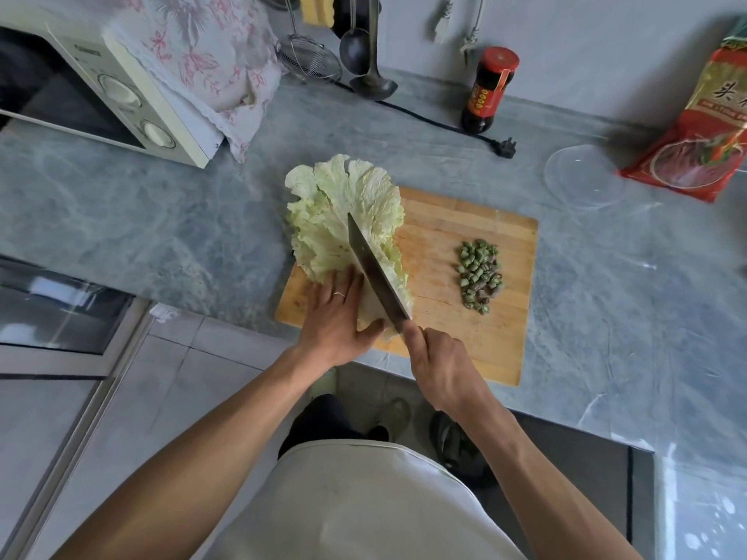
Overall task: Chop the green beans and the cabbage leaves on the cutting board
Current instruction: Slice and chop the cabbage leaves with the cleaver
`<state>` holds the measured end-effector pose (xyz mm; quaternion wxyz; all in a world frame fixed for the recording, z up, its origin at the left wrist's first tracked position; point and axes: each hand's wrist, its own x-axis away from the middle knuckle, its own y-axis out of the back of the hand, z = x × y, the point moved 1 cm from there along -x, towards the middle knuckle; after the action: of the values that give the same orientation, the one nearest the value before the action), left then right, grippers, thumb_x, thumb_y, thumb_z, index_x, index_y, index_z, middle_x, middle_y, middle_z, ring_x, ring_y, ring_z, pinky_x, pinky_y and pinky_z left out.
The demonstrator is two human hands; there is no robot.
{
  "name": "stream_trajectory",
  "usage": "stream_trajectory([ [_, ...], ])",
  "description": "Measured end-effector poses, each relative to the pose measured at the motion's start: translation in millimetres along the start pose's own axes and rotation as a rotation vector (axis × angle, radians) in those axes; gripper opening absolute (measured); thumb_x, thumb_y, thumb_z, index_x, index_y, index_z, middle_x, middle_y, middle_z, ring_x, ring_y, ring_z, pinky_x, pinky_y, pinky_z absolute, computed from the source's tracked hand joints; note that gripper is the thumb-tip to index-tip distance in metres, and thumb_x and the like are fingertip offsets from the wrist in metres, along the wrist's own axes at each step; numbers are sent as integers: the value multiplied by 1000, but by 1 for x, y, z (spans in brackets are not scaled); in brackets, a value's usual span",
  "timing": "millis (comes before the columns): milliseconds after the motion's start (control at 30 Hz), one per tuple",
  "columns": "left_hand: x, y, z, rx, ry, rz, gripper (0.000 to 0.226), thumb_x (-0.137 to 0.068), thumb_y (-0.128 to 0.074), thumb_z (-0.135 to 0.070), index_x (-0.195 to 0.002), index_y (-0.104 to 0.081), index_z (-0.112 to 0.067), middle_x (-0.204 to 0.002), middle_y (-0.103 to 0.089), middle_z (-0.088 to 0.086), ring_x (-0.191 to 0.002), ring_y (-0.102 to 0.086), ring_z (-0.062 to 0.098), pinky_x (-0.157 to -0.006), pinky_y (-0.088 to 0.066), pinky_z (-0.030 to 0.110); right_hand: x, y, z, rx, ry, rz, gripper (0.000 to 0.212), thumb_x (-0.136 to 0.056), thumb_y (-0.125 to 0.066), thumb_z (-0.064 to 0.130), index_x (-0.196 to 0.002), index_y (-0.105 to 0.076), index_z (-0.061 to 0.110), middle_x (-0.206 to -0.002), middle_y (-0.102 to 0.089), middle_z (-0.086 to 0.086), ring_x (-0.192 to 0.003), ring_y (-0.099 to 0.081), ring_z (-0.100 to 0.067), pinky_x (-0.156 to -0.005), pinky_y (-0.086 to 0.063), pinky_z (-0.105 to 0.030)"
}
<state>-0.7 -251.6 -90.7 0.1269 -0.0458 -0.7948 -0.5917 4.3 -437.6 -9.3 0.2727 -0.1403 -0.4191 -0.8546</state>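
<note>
Pale green cabbage leaves [343, 212] lie stacked on the left part of a wooden cutting board [452, 236], their tips hanging past its far edge. My left hand [335, 317] rests flat on the white stem end, fingers straight. My right hand [440, 369] grips the handle of a cleaver [376, 276]; its blade lies lengthwise along the leaves, edge down in them. A small pile of chopped green bean pieces [479, 276] sits on the right side of the board.
A microwave [101, 90] under a floral cloth stands at the back left. A dark sauce bottle [489, 90], a black cord with plug [505, 147], a clear plastic lid [582, 175] and a red noodle packet [703, 123] lie behind the board. Ladles hang on the wall.
</note>
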Motion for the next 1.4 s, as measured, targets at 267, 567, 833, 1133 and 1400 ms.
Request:
stream_trajectory([
  [267,0,-3,1,20,12,16,103,-78,-21,-77,-158,-11,-13,-166,-8,6,-152,-1,31,-120,-8,53,-11,-10,2,-8,19,13,56,-101,-23,53,-86,-54,9,-76,-57,-11,-72,-53,-27,-68,-39,-34],
  [567,-6,25,4,39,-8,123,96,-84,-45,-72,-157,-14,-19,-165,-11,1,-151,-7,27,-120,-13,45,-12,-2,-4,-115,54,-37,76,-98,-23,64,-77,-55,-3,-70,-60,-18,-60,-51,-25,-64,-46,-41],
  [833,-44,63,22,-78,-10,1,106,-79,-66,-60,-156,-14,-8,-164,-10,15,-151,-8,35,-122,-10,50,-10,-14,-5,-154,50,-104,73,-95,-23,68,-71,-49,4,-60,-46,-3,-54,-38,-15,-58,-40,-38],
  [1133,-62,59,38,-93,-30,174,117,-77,-63,-70,-157,-3,-9,-166,4,11,-151,-2,37,-120,-10,56,-23,-15,12,-114,66,-121,61,-101,-28,55,-69,-44,6,-60,-42,-3,-54,-36,-18,-61,-38,-41],
  [1400,-67,56,39,-60,-11,194,120,-76,-66,-70,-158,1,-13,-166,3,10,-151,1,35,-120,-9,55,-39,-12,25,-26,11,-48,56,-103,-25,53,-82,-53,9,-73,-54,-8,-66,-47,-23,-68,-37,-32],
])
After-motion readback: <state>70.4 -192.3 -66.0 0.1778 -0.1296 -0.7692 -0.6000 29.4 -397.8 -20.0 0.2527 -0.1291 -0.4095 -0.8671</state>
